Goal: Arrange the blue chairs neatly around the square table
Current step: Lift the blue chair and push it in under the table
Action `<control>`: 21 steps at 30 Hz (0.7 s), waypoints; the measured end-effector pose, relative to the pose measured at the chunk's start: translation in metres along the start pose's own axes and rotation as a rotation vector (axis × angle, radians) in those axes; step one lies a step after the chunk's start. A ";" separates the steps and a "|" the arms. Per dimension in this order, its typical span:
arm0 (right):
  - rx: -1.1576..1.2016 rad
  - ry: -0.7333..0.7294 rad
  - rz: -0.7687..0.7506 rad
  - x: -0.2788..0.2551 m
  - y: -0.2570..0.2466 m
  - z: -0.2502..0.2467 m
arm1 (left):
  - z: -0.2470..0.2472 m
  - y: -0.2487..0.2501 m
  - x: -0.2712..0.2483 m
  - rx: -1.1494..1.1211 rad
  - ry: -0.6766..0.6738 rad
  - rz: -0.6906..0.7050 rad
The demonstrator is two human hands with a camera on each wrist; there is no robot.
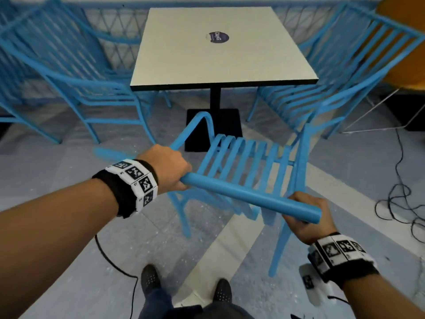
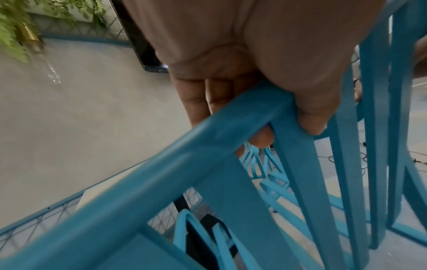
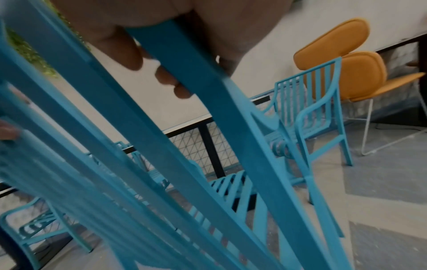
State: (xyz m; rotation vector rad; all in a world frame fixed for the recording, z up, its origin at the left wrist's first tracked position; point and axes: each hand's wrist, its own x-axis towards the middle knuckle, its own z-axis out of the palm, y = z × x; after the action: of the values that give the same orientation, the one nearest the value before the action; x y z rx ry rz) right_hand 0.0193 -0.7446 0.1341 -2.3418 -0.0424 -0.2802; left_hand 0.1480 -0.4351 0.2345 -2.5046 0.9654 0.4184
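A blue slatted chair [image 1: 243,171] stands tilted in front of me, its seat facing the square white table [image 1: 220,54]. My left hand [image 1: 167,171] grips the left end of its top rail [image 1: 248,196]; the left wrist view shows the fingers [image 2: 309,117] curled round that rail [image 2: 184,164]. My right hand [image 1: 305,217] grips the right end of the rail, fingers [image 3: 129,53] wrapped round the back post [image 3: 208,113]. Another blue chair [image 1: 76,72] stands at the table's left side and a third [image 1: 340,72] at its right.
An orange chair [image 1: 404,42] on a thin wire frame stands at the far right behind the right blue chair. Black cables [image 1: 400,203] lie on the floor to the right and one [image 1: 115,263] near my feet. A blue mesh railing [image 1: 115,21] runs behind the table.
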 end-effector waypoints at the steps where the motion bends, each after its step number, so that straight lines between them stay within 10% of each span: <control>1: 0.019 0.001 0.033 -0.004 0.006 0.002 | 0.002 0.005 -0.002 0.013 0.000 0.004; 21: -0.051 -0.032 0.402 -0.087 0.081 0.004 | 0.041 0.110 0.001 -0.387 -0.009 -0.031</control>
State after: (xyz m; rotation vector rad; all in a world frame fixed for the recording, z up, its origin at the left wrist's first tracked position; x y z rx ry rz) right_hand -0.0554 -0.7943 0.0568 -2.3412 0.4194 -0.0440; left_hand 0.0679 -0.4895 0.1682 -2.8521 0.9117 0.6607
